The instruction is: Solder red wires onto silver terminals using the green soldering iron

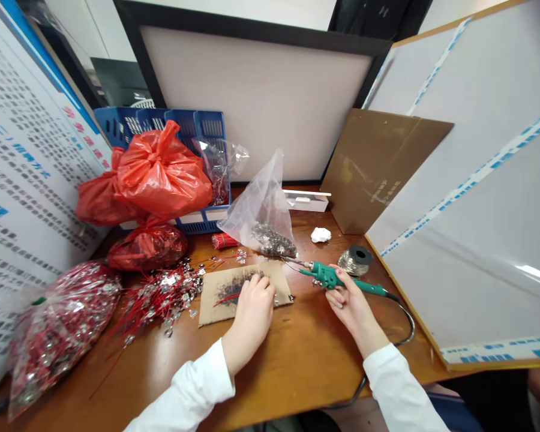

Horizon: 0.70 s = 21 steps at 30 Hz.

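My left hand [253,305] rests on a scorched cardboard pad [245,290], its fingers curled down over a red wire [227,296] lying there. My right hand [351,302] grips a green soldering iron [337,279] whose metal tip points left toward the pad's right end. A spool of solder wire [355,260] sits just behind the iron. A clear bag of small metal parts [265,216] stands behind the pad.
Red wires with metal tabs [162,294] lie heaped left of the pad, beside bags of the same [58,327]. Orange bags [155,174] and a blue basket [189,129] sit at the back left. White panels wall in the wooden table [297,360]. The iron's cord [407,324] loops right.
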Each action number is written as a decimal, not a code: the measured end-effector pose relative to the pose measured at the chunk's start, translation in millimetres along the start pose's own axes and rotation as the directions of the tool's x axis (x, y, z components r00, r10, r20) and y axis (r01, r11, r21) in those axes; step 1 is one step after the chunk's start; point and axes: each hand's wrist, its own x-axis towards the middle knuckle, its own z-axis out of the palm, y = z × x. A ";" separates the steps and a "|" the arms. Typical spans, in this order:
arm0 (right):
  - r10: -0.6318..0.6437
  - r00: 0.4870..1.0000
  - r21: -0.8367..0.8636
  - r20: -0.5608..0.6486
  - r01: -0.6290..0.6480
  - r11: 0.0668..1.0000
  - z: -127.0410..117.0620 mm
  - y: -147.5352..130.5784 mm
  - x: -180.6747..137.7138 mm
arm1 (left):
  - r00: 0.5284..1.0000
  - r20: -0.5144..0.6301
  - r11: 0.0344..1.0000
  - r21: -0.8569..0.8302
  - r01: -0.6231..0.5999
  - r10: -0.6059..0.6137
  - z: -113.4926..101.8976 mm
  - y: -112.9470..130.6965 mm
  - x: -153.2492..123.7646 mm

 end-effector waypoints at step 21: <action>0.000 1.000 0.012 0.010 0.000 1.000 -0.5 -1.8 0.1 | 0.999 0.005 0.998 0.038 -0.049 0.049 8.4 17.0 14.4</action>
